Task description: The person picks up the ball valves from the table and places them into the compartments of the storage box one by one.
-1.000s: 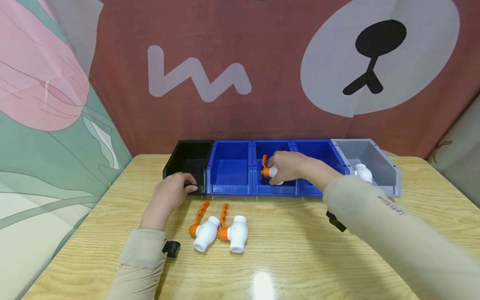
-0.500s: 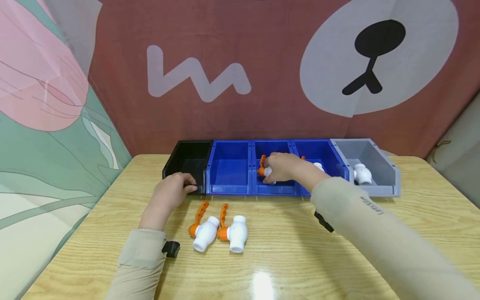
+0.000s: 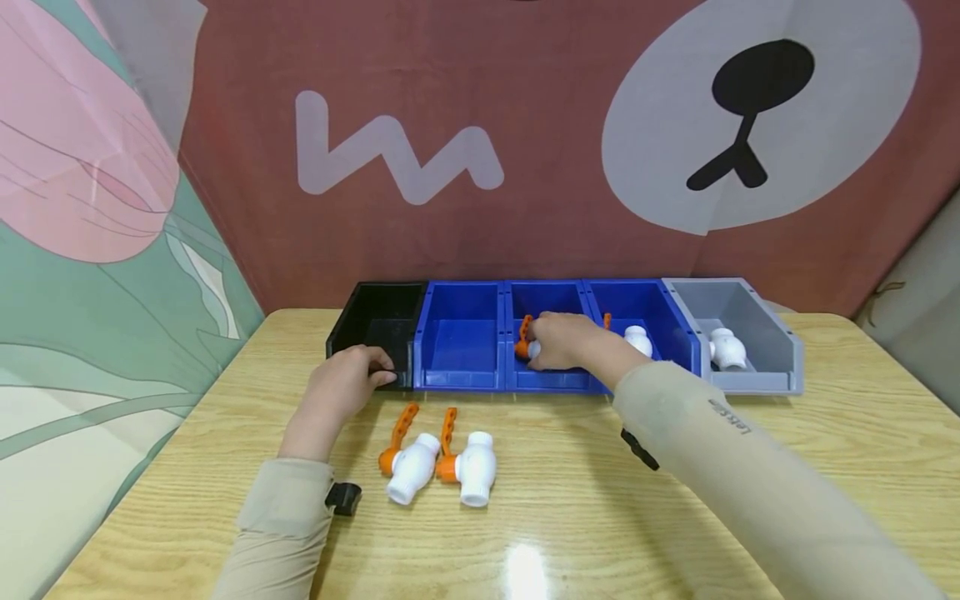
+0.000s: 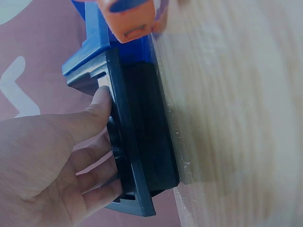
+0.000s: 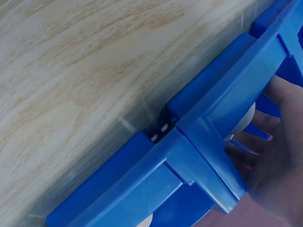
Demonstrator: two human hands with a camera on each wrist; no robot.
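Observation:
My right hand (image 3: 561, 340) reaches into the middle blue bin (image 3: 551, 380), its fingers around a white ball valve (image 3: 534, 349) with an orange lever. In the right wrist view, part of that valve's white body (image 5: 244, 120) shows between thumb and fingers behind the bin's front wall. My left hand (image 3: 347, 382) rests at the front rim of the black bin (image 4: 147, 127). Its thumb touches the rim and its relaxed fingers lie just inside, holding nothing. Two more ball valves, one on the left (image 3: 412, 468) and one beside it (image 3: 476, 468), lie on the table with orange levers pointing away.
The left blue bin (image 3: 459, 379) stands between the black and middle bins. A ball valve (image 3: 637, 340) sits in the right blue bin (image 3: 678, 321), and another valve (image 3: 727, 348) in the grey bin (image 3: 791, 358). A printed cloth (image 3: 450, 233) hangs behind the wooden table (image 3: 585, 517).
My right hand has moved slightly left and lower into the middle bin with the valve, uncovering the valve in the right blue bin. The left hand stays at the black bin.

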